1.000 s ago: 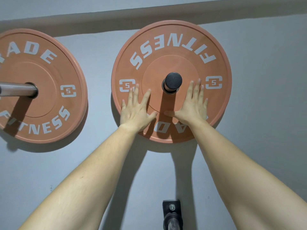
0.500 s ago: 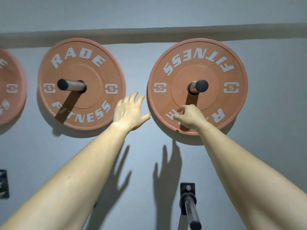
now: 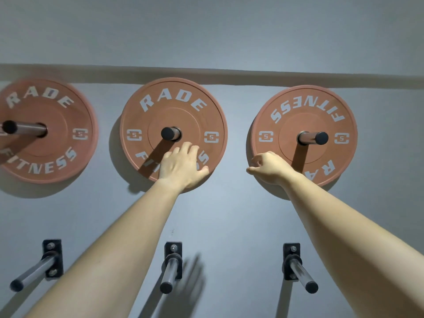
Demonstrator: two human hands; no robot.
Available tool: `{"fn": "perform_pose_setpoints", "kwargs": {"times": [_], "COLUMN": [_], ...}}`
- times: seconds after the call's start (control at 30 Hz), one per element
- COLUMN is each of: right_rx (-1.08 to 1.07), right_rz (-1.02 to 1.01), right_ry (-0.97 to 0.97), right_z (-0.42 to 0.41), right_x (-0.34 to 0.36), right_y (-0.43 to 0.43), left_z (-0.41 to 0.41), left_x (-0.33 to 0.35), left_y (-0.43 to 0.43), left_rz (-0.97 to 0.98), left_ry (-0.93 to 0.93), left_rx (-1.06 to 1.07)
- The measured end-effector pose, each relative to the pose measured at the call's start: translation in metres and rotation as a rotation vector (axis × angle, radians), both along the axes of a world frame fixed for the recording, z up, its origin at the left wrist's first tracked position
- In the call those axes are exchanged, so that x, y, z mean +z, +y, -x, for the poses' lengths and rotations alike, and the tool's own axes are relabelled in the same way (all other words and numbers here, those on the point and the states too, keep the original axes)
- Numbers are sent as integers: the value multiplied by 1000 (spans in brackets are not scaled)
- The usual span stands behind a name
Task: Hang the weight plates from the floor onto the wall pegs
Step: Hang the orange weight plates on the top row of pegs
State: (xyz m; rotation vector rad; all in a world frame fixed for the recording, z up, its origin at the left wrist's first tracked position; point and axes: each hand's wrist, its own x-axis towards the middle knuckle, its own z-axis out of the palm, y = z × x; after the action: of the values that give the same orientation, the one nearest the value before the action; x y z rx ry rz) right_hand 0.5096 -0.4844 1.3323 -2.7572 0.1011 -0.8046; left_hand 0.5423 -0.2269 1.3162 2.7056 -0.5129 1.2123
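Observation:
Three orange weight plates hang on steel pegs along the grey wall: a left plate [image 3: 52, 134], a middle plate [image 3: 160, 111] and a right plate [image 3: 305, 104] whose lettering is upside down. My left hand [image 3: 181, 166] hovers in front of the middle plate's lower right, fingers loosely spread, holding nothing. My right hand [image 3: 269, 167] is at the lower left rim of the right plate, fingers curled loosely, empty. Whether either hand touches a plate cannot be told.
Below the plates, three bare steel pegs stick out from black wall brackets: a left peg [image 3: 34, 271], a middle peg [image 3: 169, 271] and a right peg [image 3: 300, 274]. A ledge [image 3: 275, 75] runs along the wall above the plates.
Both hands have come off the right plate, where they pressed flat a second ago. The view has pulled back and shifted left, so the third plate and lower pegs show. My left hand moved over to the middle plate.

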Motion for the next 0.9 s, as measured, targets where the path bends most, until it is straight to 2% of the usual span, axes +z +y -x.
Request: {"fn": "perform_pose_setpoints", "kwargs": {"times": [0.2,0.47,0.73,0.9], "right_rx": [-44,-4,23,9], "right_rz": [29,114,110,174], "right_ry": [26,-26,-107,-21], "right_z": [41,126,278,394], "right_x": [24,13,-83,-151], "right_y": [57,118,168,201], "left_z": [34,125,284,406], "left_x": [12,-10,-90,-150], "left_y": [43,90,123,139], "left_rz": [54,102,59,-30], "left_ry": [72,64,41,83], "left_rx": [-30,-34,31,25]}}
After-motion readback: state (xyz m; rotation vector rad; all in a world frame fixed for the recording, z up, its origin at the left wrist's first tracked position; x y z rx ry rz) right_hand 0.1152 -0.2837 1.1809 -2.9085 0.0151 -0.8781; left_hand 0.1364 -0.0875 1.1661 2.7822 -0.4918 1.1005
